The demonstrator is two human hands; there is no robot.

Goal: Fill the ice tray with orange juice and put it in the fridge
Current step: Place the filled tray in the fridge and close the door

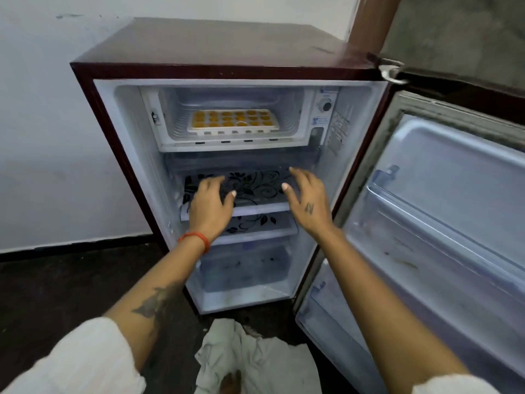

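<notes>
The small maroon fridge [227, 52] stands against the pale wall, its door [443, 211] swung wide to the person's right. High inside, the freezer compartment [287, 109] is open at the front, and the white ice tray [231, 122] sits on its floor, long axis running side to side, parallel to the compartment's front edge, every visible pocket filled with orange juice. The tray looks level and set back from the front lip, a little left of centre.

Both hands hang below it, in front of the patterned glass shelf [255, 191]. The left hand [210, 204] and the right hand [305, 199] are spread and slack, fingers loose, holding nothing and apart from the tray. The tray lies up and away from both, roughly between them, neither clearly nearer.

To my eye the placing is done; what seems left is shutting the door, and the right hand is the nearer one to it. The way looks clear, though a crumpled white cloth [255, 362] lies on the dark floor [56, 294] by the fridge's foot, close to the door's swing.
</notes>
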